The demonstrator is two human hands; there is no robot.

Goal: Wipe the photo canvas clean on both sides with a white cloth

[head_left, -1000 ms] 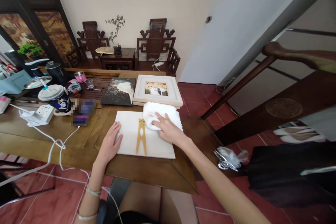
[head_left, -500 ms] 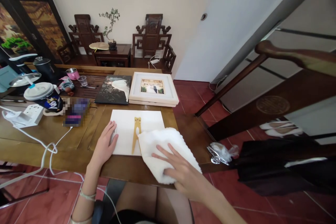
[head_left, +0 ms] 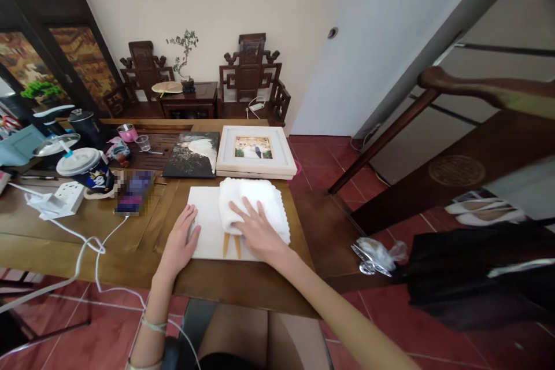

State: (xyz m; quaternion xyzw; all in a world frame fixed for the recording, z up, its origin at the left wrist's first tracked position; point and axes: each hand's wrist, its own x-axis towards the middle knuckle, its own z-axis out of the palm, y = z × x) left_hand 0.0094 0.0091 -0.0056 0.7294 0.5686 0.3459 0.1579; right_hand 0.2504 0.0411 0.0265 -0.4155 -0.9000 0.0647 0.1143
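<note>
A: Since half a second ago we've slid the white cloth (head_left: 254,203) back up from the near edge of the table (head_left: 108,231); it now covers the upper middle of the white board (head_left: 207,231) again.

B: Yes, and our right hand (head_left: 255,230) rode up with it. The fingers are spread and flat on the cloth, pressing it down, not curled round it.

A: Our left hand (head_left: 182,240) hasn't shifted. It rests on the board's left edge, fingers loosely stretched, the thumb on the white face, nothing gripped.

B: The yellow peg shape (head_left: 232,245) on the board is mostly under the cloth; only its two legs show just below the cloth's near edge.

A: Beyond the board, touching its far edge or nearly, we can't tell which, lies the white picture frame (head_left: 255,153), and left of that the dark picture (head_left: 193,155).

B: Further left we see a lidded cup with a straw (head_left: 84,169), a white power strip (head_left: 69,196) with its cable (head_left: 91,243) looping over the table, and a pink cup (head_left: 128,133) near the back.

A: On the red floor to our right sits a crumpled plastic bag (head_left: 377,254)
</note>
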